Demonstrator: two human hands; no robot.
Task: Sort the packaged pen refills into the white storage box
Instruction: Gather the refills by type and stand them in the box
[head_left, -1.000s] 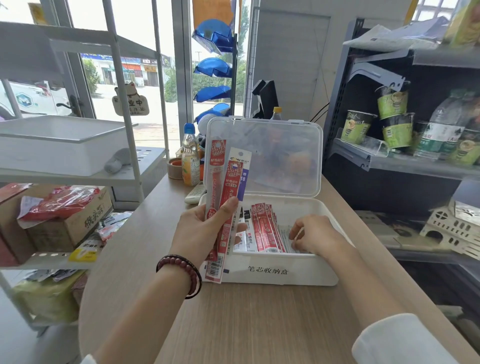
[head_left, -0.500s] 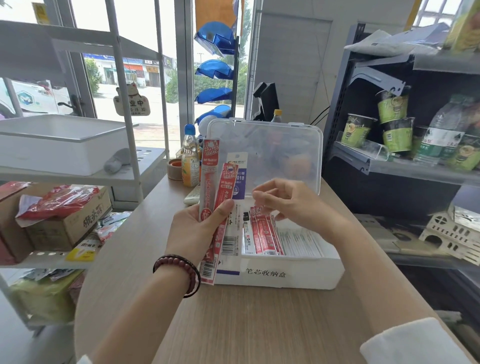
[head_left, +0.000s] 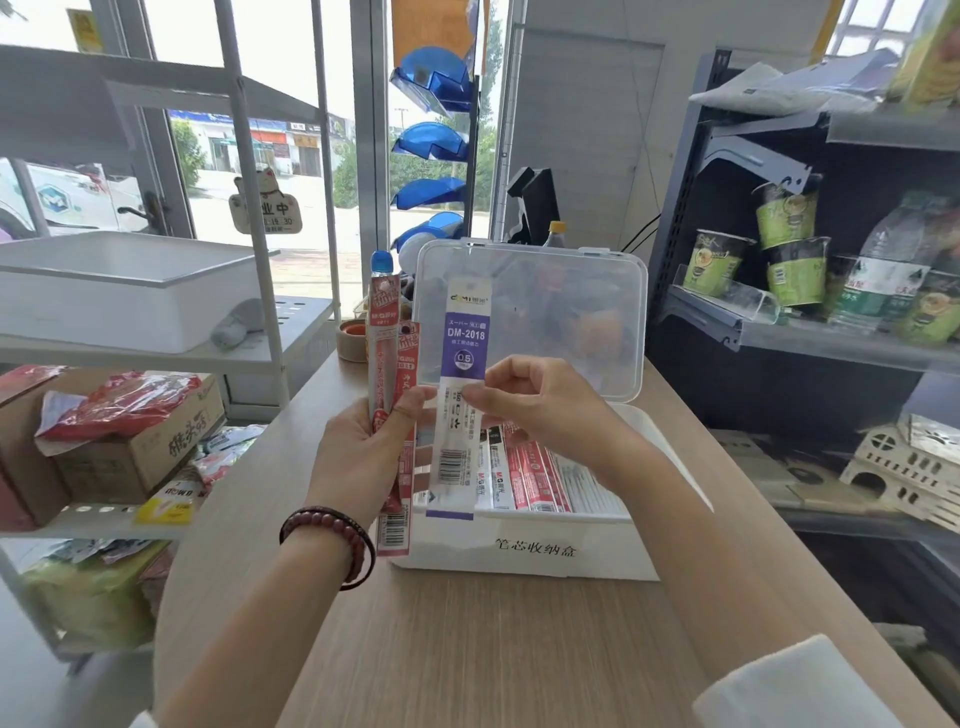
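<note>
Mid-sort: left hand (head_left: 363, 447) grips two red refill packs (head_left: 385, 358), right hand (head_left: 535, 402) pinches purple refill pack (head_left: 460, 364) above open white storage box (head_left: 519, 558); next, probably lay it among the filed packs (head_left: 527, 478).

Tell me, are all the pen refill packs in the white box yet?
Not yet. Done: a row of refill packs already stands in the open white box. In hand: the right hand pinches a purple-and-white pack above the box, and the left hand grips red packs. Left: those held packs have to go in.
</note>
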